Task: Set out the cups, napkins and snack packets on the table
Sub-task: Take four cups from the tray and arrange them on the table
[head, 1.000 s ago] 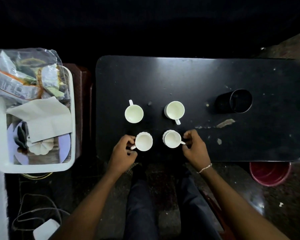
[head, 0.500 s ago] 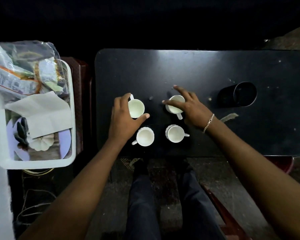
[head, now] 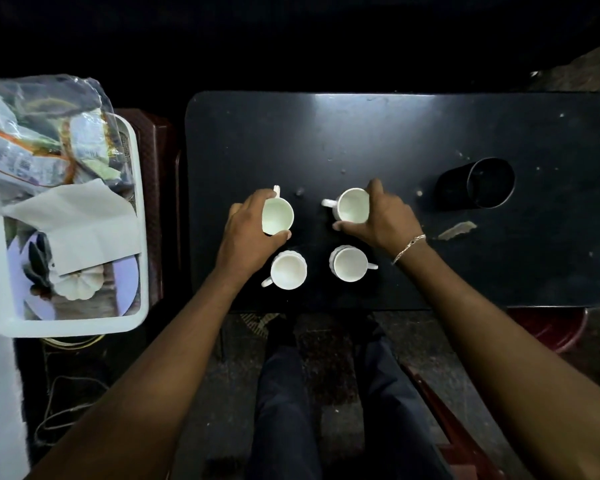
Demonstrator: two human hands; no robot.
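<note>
Several white cups stand in a square on the black table [head: 378, 133]. My left hand [head: 248, 239] wraps the far left cup [head: 278, 216], whose handle points away from me. My right hand [head: 383, 218] grips the far right cup [head: 354, 206], handle pointing left. The near left cup [head: 288, 271] and near right cup [head: 350, 264] stand free, handles pointing outward. Left of the table a white basket [head: 137, 237] holds a white napkin [head: 80, 220] and snack packets in a clear bag [head: 32, 133].
A black tumbler [head: 489, 183] lies on its side at the table's right. A scrap [head: 456, 230] lies near it. A red tub [head: 551, 329] sits under the table's right corner. My legs are below the front edge. Cables lie on the floor at left.
Both hands left the near cups and reached to the far pair. The right hand has closed on the far right cup and turned it, so its handle points left instead of toward me.
</note>
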